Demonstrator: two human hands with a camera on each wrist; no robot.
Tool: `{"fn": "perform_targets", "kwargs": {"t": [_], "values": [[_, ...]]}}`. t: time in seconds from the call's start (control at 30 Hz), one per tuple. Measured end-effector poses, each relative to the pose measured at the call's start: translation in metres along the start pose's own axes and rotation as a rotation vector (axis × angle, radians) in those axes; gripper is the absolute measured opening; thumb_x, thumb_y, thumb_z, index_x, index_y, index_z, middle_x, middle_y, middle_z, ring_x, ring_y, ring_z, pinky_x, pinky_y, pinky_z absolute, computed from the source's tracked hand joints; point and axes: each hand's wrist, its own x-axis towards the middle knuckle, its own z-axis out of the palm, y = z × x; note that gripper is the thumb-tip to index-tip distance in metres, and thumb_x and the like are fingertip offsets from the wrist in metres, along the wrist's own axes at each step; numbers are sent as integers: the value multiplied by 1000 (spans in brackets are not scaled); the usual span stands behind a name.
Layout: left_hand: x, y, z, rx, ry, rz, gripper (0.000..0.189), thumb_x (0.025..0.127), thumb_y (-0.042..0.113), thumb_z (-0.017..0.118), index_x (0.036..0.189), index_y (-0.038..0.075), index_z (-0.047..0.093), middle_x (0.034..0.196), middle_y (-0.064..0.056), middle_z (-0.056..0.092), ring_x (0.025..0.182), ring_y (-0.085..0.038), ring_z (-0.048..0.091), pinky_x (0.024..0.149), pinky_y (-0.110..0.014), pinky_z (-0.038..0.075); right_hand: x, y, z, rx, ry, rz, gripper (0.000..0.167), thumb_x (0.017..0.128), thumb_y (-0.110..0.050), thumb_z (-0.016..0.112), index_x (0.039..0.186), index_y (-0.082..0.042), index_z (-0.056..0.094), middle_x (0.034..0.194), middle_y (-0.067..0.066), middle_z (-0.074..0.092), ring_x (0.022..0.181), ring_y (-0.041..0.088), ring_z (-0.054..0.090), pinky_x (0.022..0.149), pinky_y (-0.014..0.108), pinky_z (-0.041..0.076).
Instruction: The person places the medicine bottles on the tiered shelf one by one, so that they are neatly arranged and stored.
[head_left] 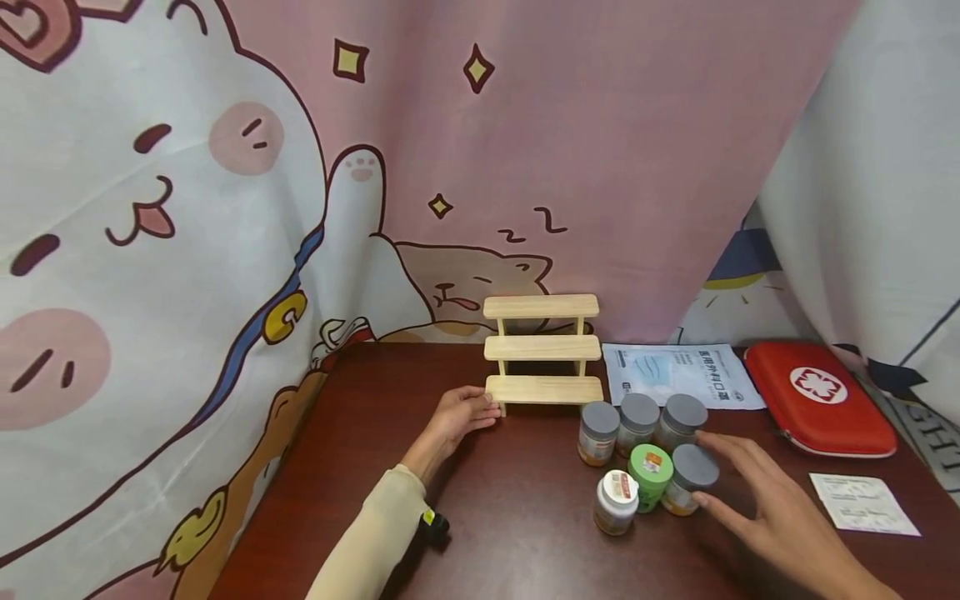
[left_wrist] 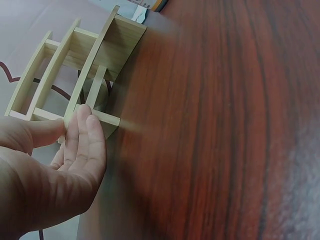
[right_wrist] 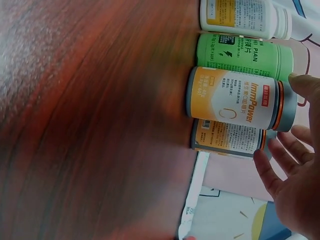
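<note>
A small three-step wooden shelf (head_left: 543, 388) stands at the back of the table. My left hand (head_left: 459, 419) pinches the left end of its lowest step, thumb on one side and fingers on the other, as the left wrist view shows (left_wrist: 75, 165). To its right, several grey-lidded supplement jars (head_left: 598, 433) are grouped with a green jar (head_left: 650, 477) and a white bottle (head_left: 617, 502). Beside the nearest grey-lidded jar (right_wrist: 235, 100) is my right hand (head_left: 772, 504), fingers spread, its thumb at the lid. Whether the thumb touches it I cannot tell.
Behind the jars lies a face mask packet (head_left: 682, 377). A red zip case (head_left: 821, 400) with a white emblem is at the right, and a white blister sheet (head_left: 862, 503) lies in front of it. A printed curtain (head_left: 600, 167) hangs along the dark wooden table (head_left: 525, 517).
</note>
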Motion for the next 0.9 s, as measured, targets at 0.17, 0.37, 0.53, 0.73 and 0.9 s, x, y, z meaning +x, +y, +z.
{"fn": "perform_targets", "kwargs": {"t": [0.17,0.37,0.53,0.73,0.9], "values": [[0,0,2,-20,0,-5,33,106,9,63,134,-8,58,109,-17,75,93,-18,77,87,-32,67,1,2,1,73,-56,51,81,83,-40,92,151,-22,52,139,3,58,113,-16,40,80,16,59],[3,-1,3,-39,-4,-21,33,105,9,64,134,-8,59,109,-17,75,95,-20,78,88,-33,67,1,5,3,65,-60,73,80,83,-41,92,150,-22,53,139,4,60,110,-16,41,79,23,62],[4,-1,3,-43,-4,-24,32,105,9,64,132,-7,59,114,-22,75,96,-22,78,88,-34,67,2,5,6,39,-68,93,77,84,-43,90,149,-21,54,137,5,60,107,-2,51,77,26,63],[4,-2,-1,-44,7,-27,30,105,8,63,131,-7,59,115,-24,75,94,-20,78,89,-35,67,3,4,9,45,-60,94,73,84,-41,90,146,-21,57,133,4,62,103,-9,49,74,25,63],[3,-2,-1,-44,0,-22,30,105,8,63,131,-7,59,110,-18,75,91,-17,77,90,-35,67,5,3,10,46,-61,114,69,84,-42,90,142,-21,59,130,4,64,100,-7,51,72,23,62]]}}
